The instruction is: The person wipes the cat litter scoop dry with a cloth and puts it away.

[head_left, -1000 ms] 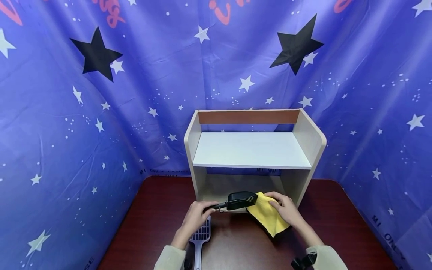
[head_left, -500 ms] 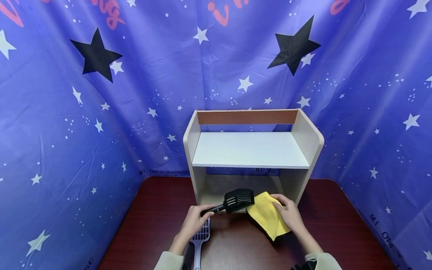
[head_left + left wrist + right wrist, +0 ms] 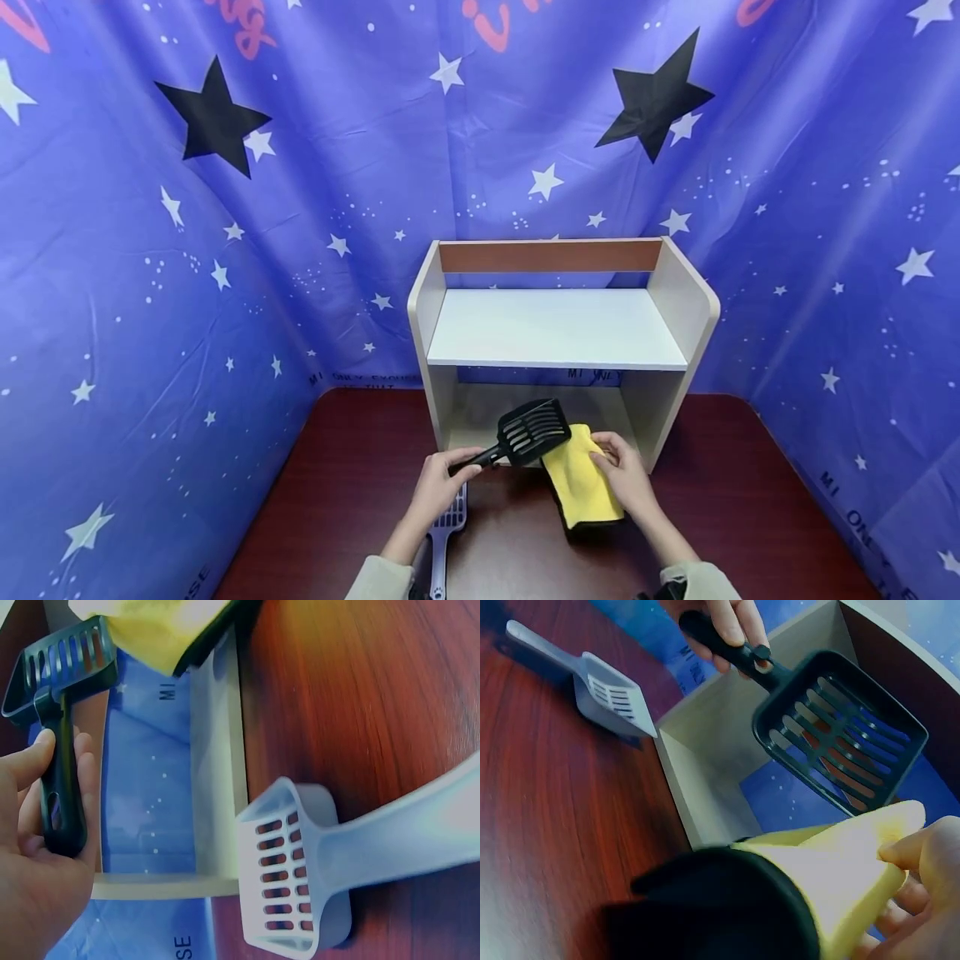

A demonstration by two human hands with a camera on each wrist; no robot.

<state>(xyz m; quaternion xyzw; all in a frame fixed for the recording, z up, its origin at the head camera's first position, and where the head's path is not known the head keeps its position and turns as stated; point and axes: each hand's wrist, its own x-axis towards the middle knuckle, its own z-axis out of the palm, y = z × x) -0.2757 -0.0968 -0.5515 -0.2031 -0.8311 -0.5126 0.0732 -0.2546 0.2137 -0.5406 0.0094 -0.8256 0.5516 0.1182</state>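
At centre, left hand (image 3: pixel 438 486): fingers curled round the handle of the black slotted scoop (image 3: pixel 534 430), its head at 1 o'clock.
Right hand (image 3: pixel 622 472): pinching the yellow cloth (image 3: pixel 576 482) beside the scoop head.
Behind, 12 o'clock: wooden shelf (image 3: pixel 557 328).
At 6 o'clock: grey scoop (image 3: pixel 446 525) on the table (image 3: pixel 337 492).

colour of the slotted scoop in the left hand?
Black scoop, handle gripped by the left hand. The right wrist view shows it best.
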